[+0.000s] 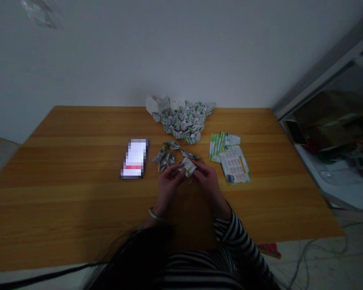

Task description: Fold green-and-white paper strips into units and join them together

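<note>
Between my hands is a small folded piece of printed paper (pixel 187 166), white with green print. My left hand (pixel 168 181) pinches its left edge, and my right hand (pixel 207 177) grips its right side. Just beyond my fingers lie several folded paper pieces (pixel 166 159) of the same print. Farther back, against the wall, sits a large cluster of interlocked folded paper units (pixel 186 121). To the right of my right hand, flat printed leaflets (pixel 234 163) in white and green lie overlapping.
A phone (pixel 134 159) with a lit, blurred screen lies left of my hands on the wooden table (pixel 63 193). A white wall (pixel 169 48) borders the far edge. At the right stands a shelf (pixel 341 177) with assorted items; a cable (pixel 308 245) runs along the floor.
</note>
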Demonstrator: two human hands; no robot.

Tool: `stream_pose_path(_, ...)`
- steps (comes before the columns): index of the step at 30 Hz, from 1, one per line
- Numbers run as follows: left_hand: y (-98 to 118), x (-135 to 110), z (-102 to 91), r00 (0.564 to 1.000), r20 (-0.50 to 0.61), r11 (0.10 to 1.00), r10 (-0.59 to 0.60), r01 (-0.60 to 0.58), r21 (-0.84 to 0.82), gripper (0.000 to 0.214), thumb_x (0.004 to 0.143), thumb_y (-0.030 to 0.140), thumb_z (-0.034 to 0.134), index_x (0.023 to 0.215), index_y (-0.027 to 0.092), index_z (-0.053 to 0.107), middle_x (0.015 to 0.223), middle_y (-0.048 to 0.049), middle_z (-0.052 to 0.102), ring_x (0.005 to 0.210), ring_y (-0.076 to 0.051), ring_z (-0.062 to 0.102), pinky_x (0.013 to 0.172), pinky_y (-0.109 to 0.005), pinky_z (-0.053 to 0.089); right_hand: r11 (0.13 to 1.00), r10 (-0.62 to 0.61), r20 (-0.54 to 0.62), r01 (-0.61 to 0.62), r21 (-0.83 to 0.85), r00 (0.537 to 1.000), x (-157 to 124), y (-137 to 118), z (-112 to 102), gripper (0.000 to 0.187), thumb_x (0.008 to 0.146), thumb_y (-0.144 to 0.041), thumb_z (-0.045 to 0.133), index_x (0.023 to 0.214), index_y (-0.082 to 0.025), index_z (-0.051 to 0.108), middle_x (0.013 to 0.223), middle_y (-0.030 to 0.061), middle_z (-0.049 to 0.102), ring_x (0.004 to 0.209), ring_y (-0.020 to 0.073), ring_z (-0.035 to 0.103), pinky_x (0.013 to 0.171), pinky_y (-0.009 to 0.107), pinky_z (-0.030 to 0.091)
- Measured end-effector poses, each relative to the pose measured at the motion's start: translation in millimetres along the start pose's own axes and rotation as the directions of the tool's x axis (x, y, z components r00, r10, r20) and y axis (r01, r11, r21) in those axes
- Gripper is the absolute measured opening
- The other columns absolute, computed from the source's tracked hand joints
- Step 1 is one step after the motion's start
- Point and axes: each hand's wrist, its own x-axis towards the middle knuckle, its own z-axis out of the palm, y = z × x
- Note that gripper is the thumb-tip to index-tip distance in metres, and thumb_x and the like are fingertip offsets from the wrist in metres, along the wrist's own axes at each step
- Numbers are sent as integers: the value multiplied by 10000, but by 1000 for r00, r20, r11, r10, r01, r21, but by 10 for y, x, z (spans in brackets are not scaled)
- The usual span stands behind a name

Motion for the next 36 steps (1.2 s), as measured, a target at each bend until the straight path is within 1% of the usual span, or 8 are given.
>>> stream_pose_path(6,-3,-4,25,1000,12,996,20,-21,87,299,652,288,811,898,166,694,861,-34,738,756,-137,680,705,-243,533,995,16,-92,-25,-96,996,8,33,-3,248,740,-295,654,936,-176,749,584,-9,655,458,119,547,428,211,420)
stream_pose_path(10,-20,-13,63,1000,4,995,-5,5,100,329,624,288,825,887,162,673,875,-35,736,793,-156,689,739,-271,537,952,-101,-164,47,-303,981,-19,50,32,146,744,-233,624,785,-168,748,609,-14,656,542,138,555,493,222,430)
stream_pose_path(14,-72,10,64,999,-49,996,19,-15,88,348,572,256,850,845,156,659,871,-31,732,799,-158,690,748,-272,536,898,-159,-185,64,-435,970,-55,57,88,189,774,-197,580,826,-189,762,611,-22,661,543,144,552,501,227,418)
stream_pose_path(22,-47,25,72,997,-76,1000,-23,22,-10,359,524,249,872,772,152,631,740,-7,726,646,-131,669,615,-234,515,994,22,-146,-37,-99,989,-49,24,108,390,834,-335,559,1181,-210,682,692,10,717,438,135,586,433,248,470)
stream_pose_path(26,-12,23,95,998,-41,998,-57,55,-43,374,509,248,876,770,154,626,756,-16,735,660,-145,680,643,-259,522,997,71,-144,-68,28,987,-50,9,78,414,808,-351,576,1173,-190,690,583,12,682,408,147,589,403,251,449)
stream_pose_path(30,8,29,82,998,-52,998,-48,46,-35,363,500,229,875,754,153,627,761,-20,738,693,-157,690,695,-279,531,995,61,-37,-58,82,997,-46,0,33,474,854,-455,508,1208,-179,657,615,35,686,462,162,637,397,236,431)
stream_pose_path(32,12,26,73,998,-51,999,-42,41,-20,359,503,226,874,755,152,630,756,-19,737,689,-154,689,695,-276,533,996,56,-15,-55,64,998,-32,9,20,484,869,-524,483,1133,-166,677,575,24,657,433,146,619,376,217,399)
stream_pose_path(36,10,11,79,1000,-29,999,1,0,40,328,537,224,863,758,150,631,760,-18,729,689,-147,685,682,-263,540,995,22,-89,-31,-99,996,-9,51,15,437,850,-555,528,659,-170,608,418,-34,507,328,107,500,338,202,330)
